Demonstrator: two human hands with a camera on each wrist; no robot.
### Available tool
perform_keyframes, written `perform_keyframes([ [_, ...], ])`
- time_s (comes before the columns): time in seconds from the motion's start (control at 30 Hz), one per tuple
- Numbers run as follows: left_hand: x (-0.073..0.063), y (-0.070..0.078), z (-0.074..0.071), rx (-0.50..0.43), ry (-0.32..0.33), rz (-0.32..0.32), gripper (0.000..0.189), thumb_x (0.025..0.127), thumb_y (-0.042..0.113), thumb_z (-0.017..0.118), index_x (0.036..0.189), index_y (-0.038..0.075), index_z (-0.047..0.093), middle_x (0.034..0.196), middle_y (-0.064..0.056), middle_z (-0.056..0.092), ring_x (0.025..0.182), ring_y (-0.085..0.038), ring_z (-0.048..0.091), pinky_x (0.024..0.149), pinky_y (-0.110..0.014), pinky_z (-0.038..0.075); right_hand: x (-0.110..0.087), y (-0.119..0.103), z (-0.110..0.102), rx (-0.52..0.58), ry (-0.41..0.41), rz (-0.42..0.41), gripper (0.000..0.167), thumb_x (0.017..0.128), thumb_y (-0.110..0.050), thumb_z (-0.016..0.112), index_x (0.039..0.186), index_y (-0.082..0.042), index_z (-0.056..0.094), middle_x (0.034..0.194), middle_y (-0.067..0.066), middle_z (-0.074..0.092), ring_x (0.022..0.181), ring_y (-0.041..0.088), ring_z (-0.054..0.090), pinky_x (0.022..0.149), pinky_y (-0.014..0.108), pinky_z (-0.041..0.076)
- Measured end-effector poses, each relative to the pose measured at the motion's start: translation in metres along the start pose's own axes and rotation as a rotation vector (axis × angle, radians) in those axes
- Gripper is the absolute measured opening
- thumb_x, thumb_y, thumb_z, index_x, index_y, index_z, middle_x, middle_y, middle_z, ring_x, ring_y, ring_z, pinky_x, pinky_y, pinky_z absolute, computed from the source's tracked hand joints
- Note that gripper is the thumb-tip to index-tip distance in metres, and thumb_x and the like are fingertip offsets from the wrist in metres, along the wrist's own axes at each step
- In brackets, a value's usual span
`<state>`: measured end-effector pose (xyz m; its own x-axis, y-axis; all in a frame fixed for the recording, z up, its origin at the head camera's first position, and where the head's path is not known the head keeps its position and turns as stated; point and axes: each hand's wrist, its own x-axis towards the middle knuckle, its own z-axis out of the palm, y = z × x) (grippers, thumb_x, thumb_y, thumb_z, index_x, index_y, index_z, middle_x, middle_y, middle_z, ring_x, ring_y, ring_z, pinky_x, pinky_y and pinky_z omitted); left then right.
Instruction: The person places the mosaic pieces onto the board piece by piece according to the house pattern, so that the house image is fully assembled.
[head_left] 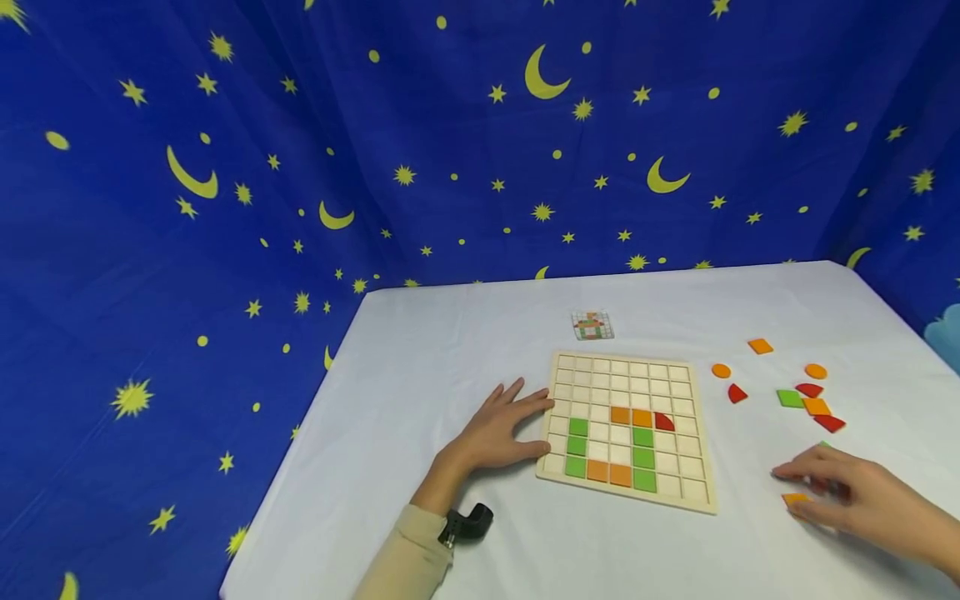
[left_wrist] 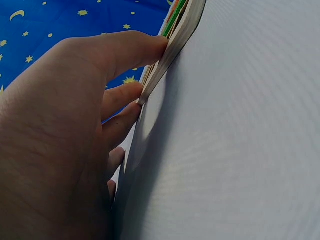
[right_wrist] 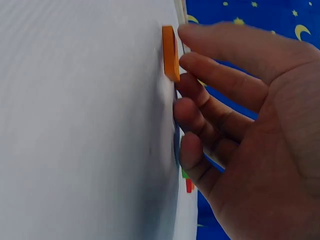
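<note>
A wooden grid board [head_left: 615, 368] lies flat on the table, with green, orange and red tiles in some of its cells. My left hand [head_left: 491, 433] rests at its left edge, fingers spread; thumb and fingertips touch the rim [left_wrist: 176, 50]. To the right of the board, my right hand [head_left: 862, 492] is low over the table, its fingers loosely bent. By its thumb and index finger is an orange square tile [right_wrist: 170, 52], which appears to lie on the cloth. Reddish colour shows between the fingers; I cannot tell what it is.
Beyond the right hand lie loose tiles: orange squares [head_left: 761, 346], orange circles [head_left: 816, 372], red quarter-circles [head_left: 738, 393] and a green square [head_left: 790, 398]. A small pattern card [head_left: 592, 326] is behind the board. Blue starry cloth [head_left: 465, 125] hangs around the white table [head_left: 420, 350].
</note>
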<state>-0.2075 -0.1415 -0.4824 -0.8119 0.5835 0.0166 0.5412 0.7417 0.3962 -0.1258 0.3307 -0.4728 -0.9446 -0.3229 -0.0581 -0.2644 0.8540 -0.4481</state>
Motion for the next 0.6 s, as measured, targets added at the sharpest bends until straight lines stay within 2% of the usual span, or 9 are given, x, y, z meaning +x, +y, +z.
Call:
perform_keyframes([
  [0.1, 0.001, 0.000, 0.000, 0.001, 0.000, -0.002, 0.069, 0.086, 0.064, 0.055, 0.147, 0.035, 0.039, 0.153, 0.017, 0.028, 0.145, -0.018, 0.007, 0.117, -0.040, 0.002, -0.003, 0.004, -0.001, 0.019, -0.065, 0.019, 0.037, 0.075, -0.033, 0.081, 0.108, -0.020, 0.070, 0.095, -0.008, 0.056, 0.075, 0.002, 0.043, 0.060, 0.020, 0.041],
  [0.23, 0.001, 0.000, 0.000, 0.000, -0.001, -0.002, 0.069, 0.086, 0.063, 0.056, 0.147, 0.035, 0.039, 0.153, 0.017, 0.028, 0.145, -0.018, 0.007, 0.117, -0.040, 0.002, -0.004, 0.008, -0.002, 0.043, -0.119, 0.002, 0.035, 0.075, -0.022, 0.080, 0.108, -0.022, 0.069, 0.102, -0.007, 0.058, 0.080, 0.001, 0.047, 0.066, 0.019, 0.048],
  [0.43, 0.001, 0.000, 0.001, -0.003, 0.001, 0.010, 0.070, 0.086, 0.063, 0.055, 0.147, 0.033, 0.040, 0.153, 0.015, 0.029, 0.145, -0.020, 0.008, 0.117, -0.041, 0.002, -0.008, 0.012, -0.001, 0.003, -0.115, -0.050, 0.037, 0.071, -0.016, 0.081, 0.103, -0.030, 0.070, 0.101, -0.012, 0.057, 0.085, 0.001, 0.048, 0.070, 0.017, 0.049],
  [0.6, 0.001, 0.000, 0.001, -0.006, 0.003, 0.003, 0.070, 0.086, 0.063, 0.056, 0.147, 0.033, 0.040, 0.153, 0.016, 0.028, 0.145, -0.018, 0.007, 0.117, -0.040, 0.002, -0.008, 0.013, -0.001, 0.014, -0.120, -0.067, 0.035, 0.072, -0.015, 0.081, 0.102, -0.030, 0.071, 0.099, -0.013, 0.056, 0.082, 0.000, 0.047, 0.066, 0.018, 0.048],
])
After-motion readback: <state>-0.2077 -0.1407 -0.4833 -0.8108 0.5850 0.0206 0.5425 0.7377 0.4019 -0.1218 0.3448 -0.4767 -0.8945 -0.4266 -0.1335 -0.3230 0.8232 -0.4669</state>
